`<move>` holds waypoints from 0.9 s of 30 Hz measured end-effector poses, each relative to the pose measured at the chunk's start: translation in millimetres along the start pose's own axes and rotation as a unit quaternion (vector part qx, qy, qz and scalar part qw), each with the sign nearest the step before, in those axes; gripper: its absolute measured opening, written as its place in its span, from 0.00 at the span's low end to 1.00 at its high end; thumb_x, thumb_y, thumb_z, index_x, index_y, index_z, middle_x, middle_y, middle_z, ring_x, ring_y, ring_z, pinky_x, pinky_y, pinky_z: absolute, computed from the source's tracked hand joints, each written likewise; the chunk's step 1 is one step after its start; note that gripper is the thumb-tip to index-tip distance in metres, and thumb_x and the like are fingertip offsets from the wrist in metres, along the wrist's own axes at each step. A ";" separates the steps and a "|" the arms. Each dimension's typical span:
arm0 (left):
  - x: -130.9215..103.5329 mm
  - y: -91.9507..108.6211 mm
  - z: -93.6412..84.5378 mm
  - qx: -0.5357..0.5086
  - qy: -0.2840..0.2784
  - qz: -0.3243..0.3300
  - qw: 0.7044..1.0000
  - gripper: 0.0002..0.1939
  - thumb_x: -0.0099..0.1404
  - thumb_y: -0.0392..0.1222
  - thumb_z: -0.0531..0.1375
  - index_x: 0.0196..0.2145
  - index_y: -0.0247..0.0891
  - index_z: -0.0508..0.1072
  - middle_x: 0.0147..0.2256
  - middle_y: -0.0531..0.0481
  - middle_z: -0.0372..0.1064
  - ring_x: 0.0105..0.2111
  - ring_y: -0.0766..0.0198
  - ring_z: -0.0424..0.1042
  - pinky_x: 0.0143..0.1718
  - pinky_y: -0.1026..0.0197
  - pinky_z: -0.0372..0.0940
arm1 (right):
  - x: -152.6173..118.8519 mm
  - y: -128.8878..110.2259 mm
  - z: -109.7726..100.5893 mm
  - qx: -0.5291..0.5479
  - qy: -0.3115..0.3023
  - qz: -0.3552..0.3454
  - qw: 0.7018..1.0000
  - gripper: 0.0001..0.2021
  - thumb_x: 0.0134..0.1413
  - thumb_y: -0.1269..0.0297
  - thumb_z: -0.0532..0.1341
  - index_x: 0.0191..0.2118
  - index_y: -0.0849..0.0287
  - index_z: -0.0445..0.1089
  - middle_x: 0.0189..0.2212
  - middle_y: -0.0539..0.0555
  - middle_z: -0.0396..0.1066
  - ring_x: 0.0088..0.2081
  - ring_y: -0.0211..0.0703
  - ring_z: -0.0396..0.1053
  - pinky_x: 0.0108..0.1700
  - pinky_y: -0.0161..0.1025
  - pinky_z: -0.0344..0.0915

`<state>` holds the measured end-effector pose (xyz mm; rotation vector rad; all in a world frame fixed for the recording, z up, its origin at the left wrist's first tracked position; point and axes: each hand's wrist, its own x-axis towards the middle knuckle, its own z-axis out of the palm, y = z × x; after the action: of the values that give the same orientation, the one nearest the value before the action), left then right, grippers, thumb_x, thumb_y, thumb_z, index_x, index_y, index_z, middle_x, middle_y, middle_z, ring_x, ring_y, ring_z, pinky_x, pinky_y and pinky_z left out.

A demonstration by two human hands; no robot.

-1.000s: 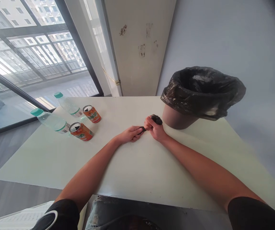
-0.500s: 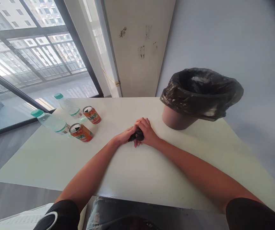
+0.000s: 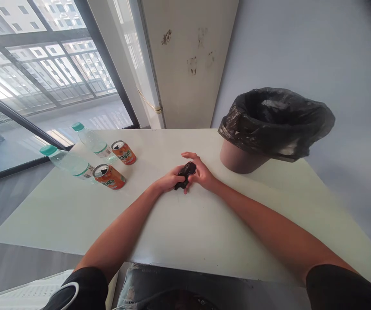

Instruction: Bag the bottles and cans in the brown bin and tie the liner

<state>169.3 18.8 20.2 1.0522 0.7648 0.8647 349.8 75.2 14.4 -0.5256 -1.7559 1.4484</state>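
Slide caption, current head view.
Crumpled glossy black bundle in left grip, right grip alongside; pinkish-brown round bin, lined with black plastic, at right.

- Bright daylight from balcony window (image 3: 63,73), left; panes partly blown out.
- Soft shadow beside right forearm (image 3: 263,219).
- Lined bin (image 3: 243,157) interior dark.
- Wide-angle stretch at edges; top-right corner black, blurred.

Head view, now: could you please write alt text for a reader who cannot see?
A left hand holds a black bundle over a white table, the right hand partly open beside it. To the left are two green-capped bottles and two opened orange cans; to the right is a bin lined with a black bag.
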 end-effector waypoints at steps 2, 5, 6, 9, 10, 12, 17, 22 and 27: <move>-0.7 0.3 0.5 -0.024 -0.016 -0.004 1.000 0.17 0.49 0.32 0.60 0.40 0.36 0.70 0.30 0.52 0.66 0.24 0.68 0.65 0.20 0.65 0.60 | 1.0 3.2 0.1 -0.053 0.029 -0.017 0.998 0.28 0.57 0.36 0.67 0.55 0.49 0.71 0.54 0.57 0.64 0.50 0.52 0.65 0.50 0.50 0.68; -2.1 -0.2 0.3 -0.035 -0.014 -0.012 0.999 0.11 0.54 0.37 0.62 0.36 0.36 0.67 0.27 0.55 0.60 0.22 0.71 0.58 0.18 0.67 0.51 | 1.1 7.2 3.2 -0.140 0.019 -0.066 0.988 0.18 0.65 0.43 0.64 0.44 0.53 0.71 0.42 0.53 0.62 0.42 0.46 0.64 0.47 0.45 0.66; -2.4 -0.6 0.2 -0.032 -0.014 -0.013 0.999 0.10 0.57 0.39 0.63 0.34 0.36 0.66 0.26 0.55 0.59 0.22 0.71 0.57 0.19 0.68 0.50 | 0.8 7.8 4.5 -0.154 0.014 -0.080 0.985 0.15 0.67 0.46 0.63 0.42 0.54 0.70 0.39 0.52 0.62 0.40 0.45 0.63 0.45 0.44 0.65; -2.2 -1.8 0.7 -0.015 -0.022 -0.014 1.000 0.16 0.64 0.51 0.65 0.34 0.36 0.65 0.27 0.54 0.60 0.23 0.71 0.58 0.19 0.68 0.50 | -0.6 7.0 6.9 -0.176 0.015 -0.104 0.979 0.14 0.73 0.52 0.58 0.36 0.55 0.66 0.34 0.50 0.62 0.35 0.42 0.62 0.41 0.41 0.61; -1.9 -2.0 1.1 -0.003 -0.026 -0.014 1.000 0.19 0.66 0.55 0.64 0.35 0.36 0.66 0.28 0.52 0.62 0.23 0.71 0.59 0.18 0.68 0.49 | -1.0 6.4 6.9 -0.177 0.018 -0.101 0.979 0.15 0.74 0.53 0.57 0.35 0.55 0.64 0.33 0.49 0.62 0.34 0.41 0.62 0.39 0.40 0.60; -1.0 -2.5 1.9 0.031 -0.029 -0.012 0.999 0.25 0.70 0.63 0.60 0.36 0.35 0.67 0.29 0.51 0.64 0.22 0.72 0.59 0.17 0.68 0.49 | -1.7 4.8 6.2 -0.172 0.037 -0.084 0.981 0.16 0.74 0.52 0.55 0.34 0.55 0.63 0.30 0.48 0.63 0.31 0.41 0.61 0.37 0.40 0.59; 1.1 -5.4 0.4 0.071 -0.008 -0.005 0.997 0.25 0.73 0.64 0.58 0.35 0.38 0.63 0.24 0.57 0.58 0.18 0.73 0.54 0.17 0.67 0.49 | -2.0 2.0 4.1 -0.158 0.107 -0.059 0.980 0.17 0.73 0.49 0.56 0.35 0.55 0.63 0.28 0.47 0.63 0.30 0.39 0.61 0.35 0.39 0.58; 2.3 -10.8 -3.4 0.096 0.016 0.007 0.995 0.24 0.74 0.63 0.57 0.34 0.39 0.61 0.27 0.57 0.55 0.21 0.74 0.53 0.20 0.68 0.49 | -2.8 1.1 4.7 -0.165 0.090 -0.038 0.982 0.15 0.72 0.48 0.57 0.40 0.55 0.65 0.27 0.46 0.62 0.28 0.38 0.59 0.33 0.37 0.58; 2.1 -13.2 -3.6 0.109 0.009 -0.008 0.994 0.24 0.75 0.63 0.56 0.34 0.39 0.61 0.27 0.57 0.55 0.21 0.74 0.52 0.20 0.67 0.49 | -4.6 2.4 4.6 -0.184 0.066 -0.040 0.980 0.16 0.73 0.49 0.57 0.37 0.55 0.67 0.25 0.46 0.62 0.26 0.37 0.59 0.31 0.36 0.56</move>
<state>170.2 18.8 6.4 1.2305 0.8969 0.7913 348.6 69.6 10.5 -0.7173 -1.9215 1.0111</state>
